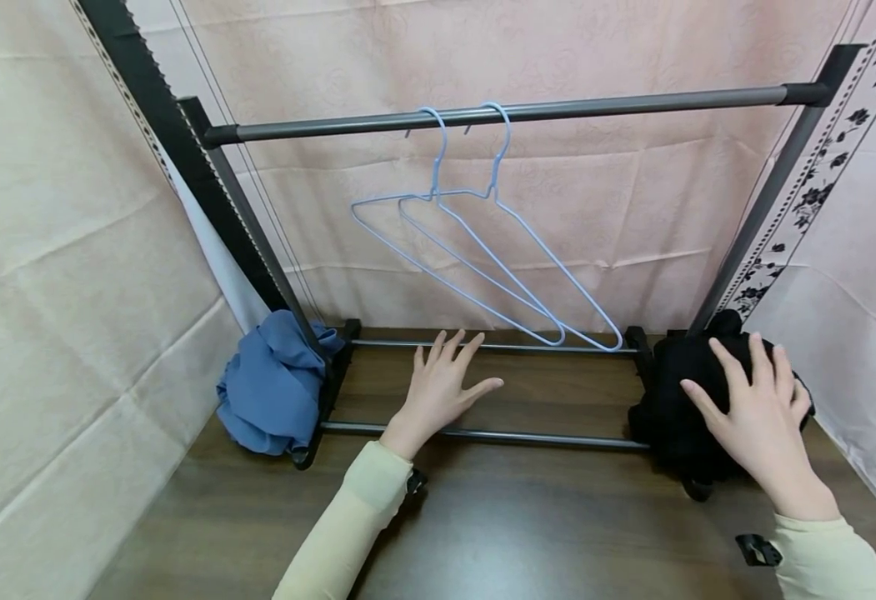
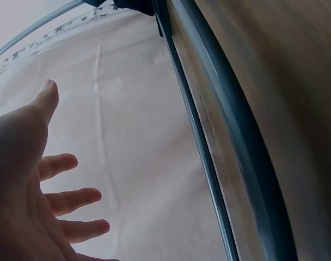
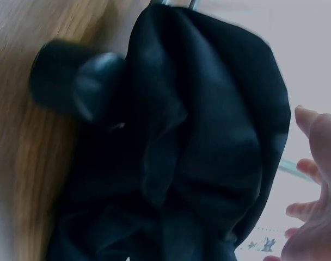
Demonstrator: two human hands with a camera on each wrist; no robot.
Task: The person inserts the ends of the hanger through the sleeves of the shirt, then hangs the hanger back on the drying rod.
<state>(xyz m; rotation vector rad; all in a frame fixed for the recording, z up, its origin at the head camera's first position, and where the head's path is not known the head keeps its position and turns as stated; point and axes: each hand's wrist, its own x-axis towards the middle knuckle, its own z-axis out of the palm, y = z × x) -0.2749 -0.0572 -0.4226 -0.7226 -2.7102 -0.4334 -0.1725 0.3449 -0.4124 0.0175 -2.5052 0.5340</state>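
Observation:
My left hand (image 1: pixel 438 392), fingers spread and holding nothing, hovers over the low bars of a dark metal clothes rack (image 1: pixel 498 439). In the left wrist view its thumb and fingers (image 2: pixel 73 201) point toward the pale curtain. On the right, my right hand (image 1: pixel 763 417) is spread over a crumpled black cloth (image 1: pixel 678 408) bunched at the rack's right foot. The right wrist view shows the black cloth (image 3: pixel 209 125) with a gap between it and the loosely bent fingers (image 3: pixel 304 211). Two light blue hangers (image 1: pixel 496 171) hang from the top rail (image 1: pixel 633 102), with nothing on them.
A crumpled blue cloth (image 1: pixel 272 383) lies at the rack's left foot on the brown wooden tabletop (image 1: pixel 528 517). Pale pink curtains (image 1: pixel 595 200) enclose the back and sides. The rack's uprights (image 1: pixel 775 192) rise at left and right.

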